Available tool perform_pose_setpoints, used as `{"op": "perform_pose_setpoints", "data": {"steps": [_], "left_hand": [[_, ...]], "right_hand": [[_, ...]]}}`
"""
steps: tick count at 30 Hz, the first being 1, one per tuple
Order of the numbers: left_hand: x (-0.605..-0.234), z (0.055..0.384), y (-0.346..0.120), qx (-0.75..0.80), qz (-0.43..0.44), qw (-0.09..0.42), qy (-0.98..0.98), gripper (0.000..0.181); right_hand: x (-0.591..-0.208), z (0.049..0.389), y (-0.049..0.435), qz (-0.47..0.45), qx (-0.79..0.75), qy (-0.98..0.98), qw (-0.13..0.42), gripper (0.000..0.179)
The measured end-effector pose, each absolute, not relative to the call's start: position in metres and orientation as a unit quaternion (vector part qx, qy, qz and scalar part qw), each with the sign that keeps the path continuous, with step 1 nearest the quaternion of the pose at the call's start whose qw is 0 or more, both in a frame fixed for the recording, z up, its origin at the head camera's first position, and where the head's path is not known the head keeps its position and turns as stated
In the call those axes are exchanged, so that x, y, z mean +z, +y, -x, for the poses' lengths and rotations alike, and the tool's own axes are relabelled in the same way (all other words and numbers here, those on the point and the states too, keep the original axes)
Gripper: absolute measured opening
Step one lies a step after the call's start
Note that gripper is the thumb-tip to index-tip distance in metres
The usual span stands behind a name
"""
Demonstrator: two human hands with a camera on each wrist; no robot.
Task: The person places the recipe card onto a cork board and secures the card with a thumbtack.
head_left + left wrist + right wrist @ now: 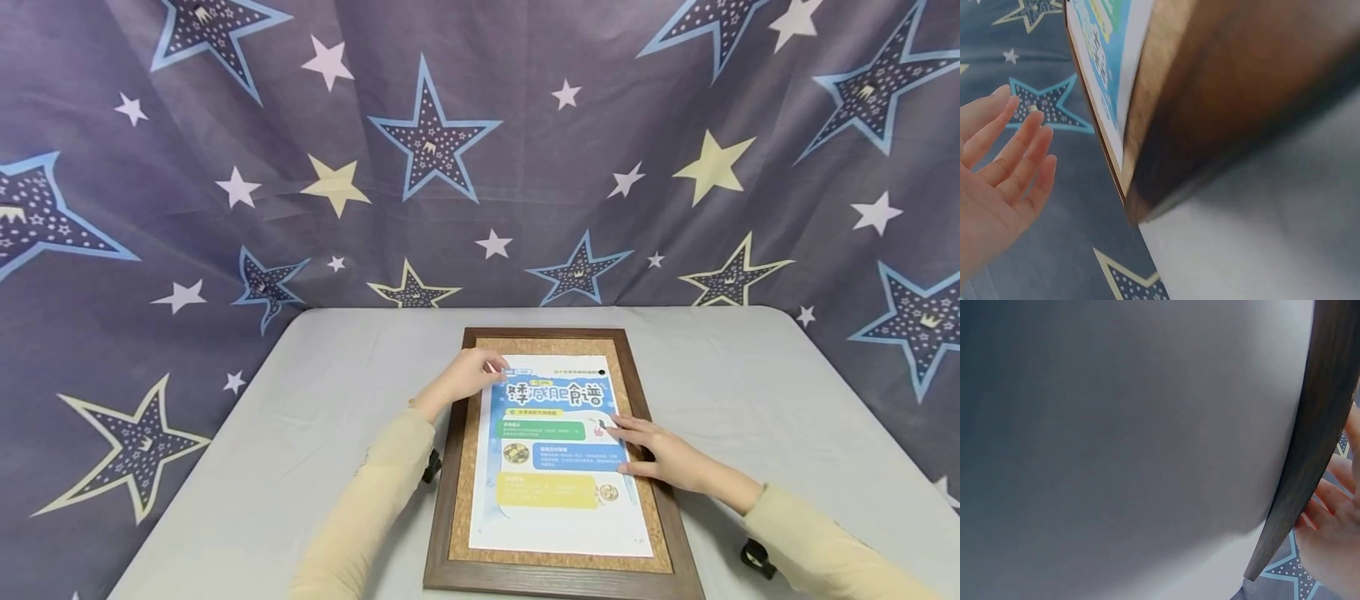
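OK, poster (561, 457): on corkboard (551, 344), black dot (602, 372) at 1 o'clock
My left hand (471, 372): fingers loose, at poster's 11
My right hand (667, 454): spread wide, on its 3 o'clock edge

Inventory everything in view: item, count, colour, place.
Rectangular table: one, light grey, foreground.
Star-print fabric backdrop: one, purple-grey, behind table.
Rectangular wood-framed cork board: one, tan cork, dark brown frame, on table.
Printed paper sheet: one, white with blue, green, yellow, on cork board.
Small round dot, possibly a pin: one, black, sheet's upper right corner.
Wrist-worn devices: two, black, one near each wrist.
Long sleeves: two, cream, on both arms.
Left hand: one, bare, sheet's upper left.
Right hand: one, bare, sheet's right edge.
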State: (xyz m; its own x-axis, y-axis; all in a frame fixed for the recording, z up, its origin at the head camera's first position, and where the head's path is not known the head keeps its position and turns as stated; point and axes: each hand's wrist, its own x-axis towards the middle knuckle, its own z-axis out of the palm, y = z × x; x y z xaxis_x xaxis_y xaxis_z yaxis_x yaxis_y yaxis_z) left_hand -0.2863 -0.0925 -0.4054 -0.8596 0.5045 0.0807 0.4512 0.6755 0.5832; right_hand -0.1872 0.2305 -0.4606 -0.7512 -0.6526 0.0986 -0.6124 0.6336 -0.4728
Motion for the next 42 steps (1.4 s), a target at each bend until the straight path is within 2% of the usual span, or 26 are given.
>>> {"op": "perform_pose_setpoints", "data": {"steps": [15, 42], "left_hand": [[-0.41, 0.278, -0.135, 0.315, -0.262, 0.03, 0.912, 0.017], [-0.421, 0.257, -0.198, 0.281, -0.235, 0.039, 0.93, 0.014]], "right_hand": [[-0.46, 0.186, 0.231, 0.348, -0.244, 0.905, 0.039, 0.059], [-0.461, 0.187, 0.231, 0.347, -0.245, 0.904, 0.047, 0.06]]}}
